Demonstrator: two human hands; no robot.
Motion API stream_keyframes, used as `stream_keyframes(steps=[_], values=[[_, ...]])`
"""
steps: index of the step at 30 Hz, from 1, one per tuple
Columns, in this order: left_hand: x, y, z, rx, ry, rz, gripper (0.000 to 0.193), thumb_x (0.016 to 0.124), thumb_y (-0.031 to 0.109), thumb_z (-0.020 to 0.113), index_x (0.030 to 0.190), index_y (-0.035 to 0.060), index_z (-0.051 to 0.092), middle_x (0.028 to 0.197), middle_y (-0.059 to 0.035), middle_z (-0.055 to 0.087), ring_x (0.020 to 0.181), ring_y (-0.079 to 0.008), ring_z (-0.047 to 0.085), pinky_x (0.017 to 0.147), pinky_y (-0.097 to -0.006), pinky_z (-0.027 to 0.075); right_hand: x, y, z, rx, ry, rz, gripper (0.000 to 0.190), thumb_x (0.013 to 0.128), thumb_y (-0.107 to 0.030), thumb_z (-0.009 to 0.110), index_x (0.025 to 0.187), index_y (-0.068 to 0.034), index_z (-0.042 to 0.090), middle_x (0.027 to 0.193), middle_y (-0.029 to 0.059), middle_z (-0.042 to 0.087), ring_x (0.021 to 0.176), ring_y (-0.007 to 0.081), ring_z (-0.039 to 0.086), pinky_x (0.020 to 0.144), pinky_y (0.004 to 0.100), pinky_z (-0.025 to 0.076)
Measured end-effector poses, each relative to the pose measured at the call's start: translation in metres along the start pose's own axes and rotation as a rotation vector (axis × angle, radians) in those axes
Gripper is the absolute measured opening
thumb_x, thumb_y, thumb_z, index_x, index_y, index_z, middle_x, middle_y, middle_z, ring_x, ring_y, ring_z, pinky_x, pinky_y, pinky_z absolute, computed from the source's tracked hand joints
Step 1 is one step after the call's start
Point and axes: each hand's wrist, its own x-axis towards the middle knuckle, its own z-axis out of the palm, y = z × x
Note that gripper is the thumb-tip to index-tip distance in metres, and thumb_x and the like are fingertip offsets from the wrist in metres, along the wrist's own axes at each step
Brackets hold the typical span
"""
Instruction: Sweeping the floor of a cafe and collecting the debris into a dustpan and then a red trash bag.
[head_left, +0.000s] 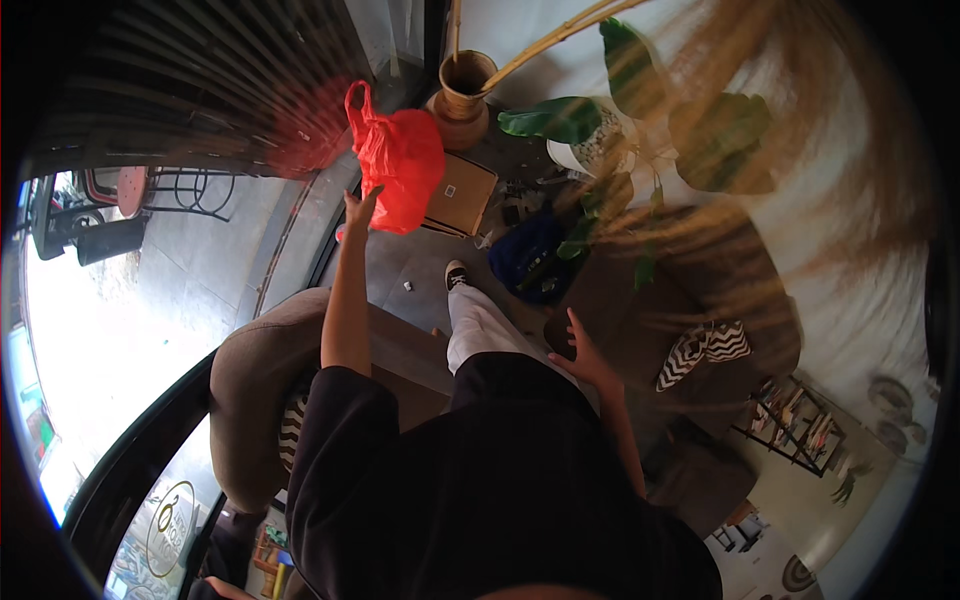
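My left hand (361, 208) reaches forward with its fingers spread, beside a full red plastic carrier bag (409, 169). Its fingertips overlap the bag's near left edge; whether they touch it I cannot tell. One loop handle of the bag sticks up at the far end. A flat brown cardboard box (466, 191) lies partly hidden behind the bag. Lower and to the right, my right hand (583, 358) hangs with fingers apart and nothing in it, nearest to my leg and the brown sofa (630, 300).
Beyond the bag stands a woven vase (459, 112) holding bamboo stalks. A white pot (574, 155) with a leafy plant and a dark blue bag (529, 255) are at the right. A brown armchair (259, 360) is at left, by the glass front. Blurred dried plumes hang overhead.
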Motion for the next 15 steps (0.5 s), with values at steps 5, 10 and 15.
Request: stream_keyframes(steps=[5, 10, 15], values=[[-0.108, -0.009, 0.039, -0.004, -0.474, 0.259, 0.086, 0.086, 0.051, 0.051, 0.142, -0.0017, 0.013, 0.15, -0.0201, 0.011, 0.139, -0.0266, 0.012, 0.111, -0.0385, 0.015, -0.005, -0.013, -0.001, 0.24, 0.124, -0.076, 0.094, 0.078, -0.028, 0.071, 0.147, -0.013, 0.008, 0.147, 0.0191, 0.021, 0.129, 0.034, 0.035, 0.102, 0.0447, 0.033], [-0.284, 0.033, 0.107, -0.182, -0.788, 0.224, 0.079, 0.089, 0.063, 0.031, 0.147, 0.018, 0.003, 0.152, -0.0116, 0.01, 0.141, -0.0263, 0.003, 0.11, -0.0512, 0.0, -0.025, -0.009, -0.014, 0.343, 0.34, -0.306, 0.09, 0.082, -0.02, 0.066, 0.147, -0.016, 0.003, 0.147, 0.0182, 0.02, 0.128, 0.0331, 0.037, 0.103, 0.0475, 0.031], [-0.399, 0.063, 0.138, -0.089, -1.043, 0.356, 0.079, 0.088, 0.067, 0.025, 0.148, 0.0188, 0.003, 0.152, -0.0119, 0.01, 0.141, -0.0278, 0.002, 0.11, -0.0506, 0.001, -0.054, 0.014, -0.018, 0.63, 0.444, -0.443, 0.087, 0.084, -0.024, 0.063, 0.147, -0.016, 0.003, 0.149, 0.0161, 0.017, 0.131, 0.0318, 0.033, 0.106, 0.0472, 0.026]])
